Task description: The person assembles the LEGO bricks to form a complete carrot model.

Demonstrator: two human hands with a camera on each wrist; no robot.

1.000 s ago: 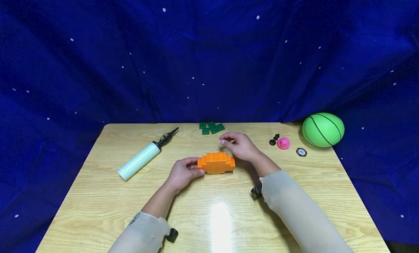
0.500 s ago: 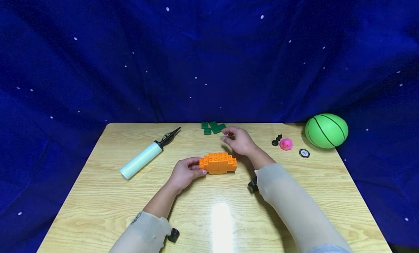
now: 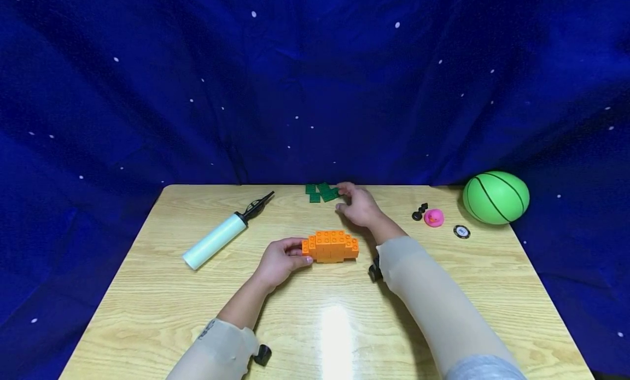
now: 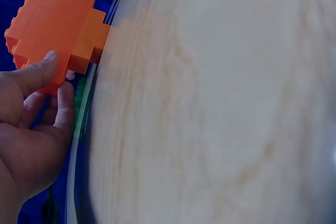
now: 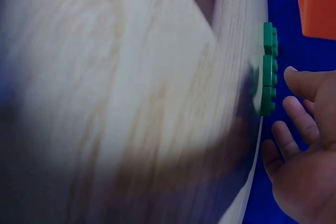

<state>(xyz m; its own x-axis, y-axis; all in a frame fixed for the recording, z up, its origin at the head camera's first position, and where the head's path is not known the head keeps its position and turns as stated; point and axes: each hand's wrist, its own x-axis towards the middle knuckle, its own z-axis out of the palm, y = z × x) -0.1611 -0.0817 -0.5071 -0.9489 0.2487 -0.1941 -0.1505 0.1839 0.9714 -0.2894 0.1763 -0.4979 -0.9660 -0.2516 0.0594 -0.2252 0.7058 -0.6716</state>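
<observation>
In the head view my left hand [image 3: 277, 264] pinches the left end of an orange block build [image 3: 331, 246], stepped at both ends and studded on top. The left wrist view shows the thumb on the near face of the orange build [image 4: 58, 30] and fingers behind it. My right hand [image 3: 361, 206] reaches to the table's far side, thumb and fingers spread apart, fingertips right at the rightmost of several flat green bricks [image 3: 325, 194]. Seen from the right wrist, the hand [image 5: 310, 145] has relaxed fingers with nothing between them, beside the green bricks [image 5: 268, 71].
A pale hand pump [image 3: 216, 240] with a black nozzle lies left on the wooden table [image 3: 147, 314]. To the right are a small black piece [image 3: 418, 213], a pink rubber duck [image 3: 434, 217], a poker chip [image 3: 461, 231] and a green ball [image 3: 496, 198]. A blue curtain [image 3: 305, 85] hangs behind.
My right hand has moved away from above the orange build to the green bricks at the far side, its fingers spreading. The left hand keeps its grip on the build.
</observation>
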